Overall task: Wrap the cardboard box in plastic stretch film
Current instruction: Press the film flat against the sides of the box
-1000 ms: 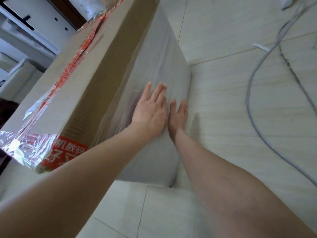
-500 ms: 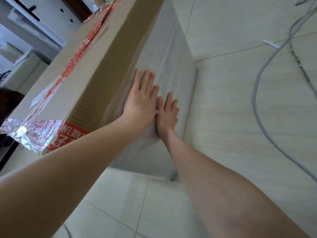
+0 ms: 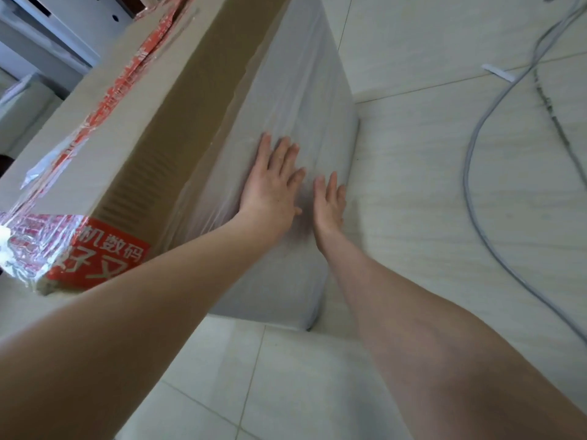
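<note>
A tall cardboard box stands on the tiled floor, with red printed tape along its top and a red label at the near corner. Cloudy stretch film covers its right side from below the top band down to the floor. My left hand lies flat on the film with straight, spread fingers. My right hand presses flat on the film just to the right, near the box's lower right edge. The film roll is out of sight.
Grey cables curve across the floor tiles to the right of the box. A small white strip lies beside them. White furniture and a pale box stand at the upper left.
Both hands have slid over the film on the box's side, first up toward the top, then back down and a little apart. The box has not moved.
</note>
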A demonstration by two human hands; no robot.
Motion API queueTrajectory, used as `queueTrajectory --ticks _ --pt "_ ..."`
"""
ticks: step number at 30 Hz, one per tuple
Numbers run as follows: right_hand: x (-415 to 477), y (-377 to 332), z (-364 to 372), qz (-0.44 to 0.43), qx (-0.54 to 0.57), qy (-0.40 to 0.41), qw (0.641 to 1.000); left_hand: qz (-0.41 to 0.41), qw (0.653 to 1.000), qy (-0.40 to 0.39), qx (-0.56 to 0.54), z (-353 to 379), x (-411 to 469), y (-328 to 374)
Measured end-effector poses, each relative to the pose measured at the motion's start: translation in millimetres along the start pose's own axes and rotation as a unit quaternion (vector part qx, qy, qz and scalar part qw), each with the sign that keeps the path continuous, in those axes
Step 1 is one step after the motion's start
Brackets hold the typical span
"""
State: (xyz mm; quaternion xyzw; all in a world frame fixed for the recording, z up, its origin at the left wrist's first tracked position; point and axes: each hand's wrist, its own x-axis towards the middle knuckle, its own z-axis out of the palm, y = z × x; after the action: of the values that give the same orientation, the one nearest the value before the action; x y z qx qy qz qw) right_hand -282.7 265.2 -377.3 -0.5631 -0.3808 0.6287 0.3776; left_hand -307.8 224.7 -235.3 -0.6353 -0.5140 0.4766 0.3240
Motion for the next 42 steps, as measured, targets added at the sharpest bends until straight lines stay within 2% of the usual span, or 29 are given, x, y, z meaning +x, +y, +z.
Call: queueTrajectory --ticks 4,8,11,15,23,28,32,36,42 --pt "4.8 6.4 16.8 -0.023 0.015 -0.03 0.999 0.004 1.0 -0.007 0.03 3.9 2.8 3.2" --pt "16.0 13.8 15.0 -0.026 0.018 -0.007 0.999 0.008 1.0 0.003 0.026 3.6 3.3 3.5" --pt "28.7 26.5 9.1 0.017 0.029 0.045 0.998 -0.014 1.0 0.024 -0.001 5.4 4.1 2.9" --pt "29.9 34.5 18.5 0.004 0.007 0.012 1.0 -0.015 0.999 0.015 0.026 6.9 6.7 4.4" --pt "39.0 34.9 17.9 0.008 -0.028 -0.004 1.0 0.0 0.999 0.003 0.045 8.6 7.4 3.7" --pt "35.9 22.4 12.8 0.021 0.0 0.001 1.0 -0.02 0.999 0.016 -0.034 1.4 5.5 -0.6" --pt "34.9 15.6 13.4 0.033 -0.016 -0.027 0.999 -0.039 0.999 0.025 -0.008 1.5 1.3 -9.8" --pt "33.4 4.6 5.0 0.071 -0.023 0.028 0.997 -0.043 0.999 0.026 -0.014 0.5 0.4 -15.8" --pt "23.6 -25.4 -30.5 0.054 -0.04 0.073 0.995 -0.026 0.999 0.013 -0.011 -3.1 2.4 -18.4"
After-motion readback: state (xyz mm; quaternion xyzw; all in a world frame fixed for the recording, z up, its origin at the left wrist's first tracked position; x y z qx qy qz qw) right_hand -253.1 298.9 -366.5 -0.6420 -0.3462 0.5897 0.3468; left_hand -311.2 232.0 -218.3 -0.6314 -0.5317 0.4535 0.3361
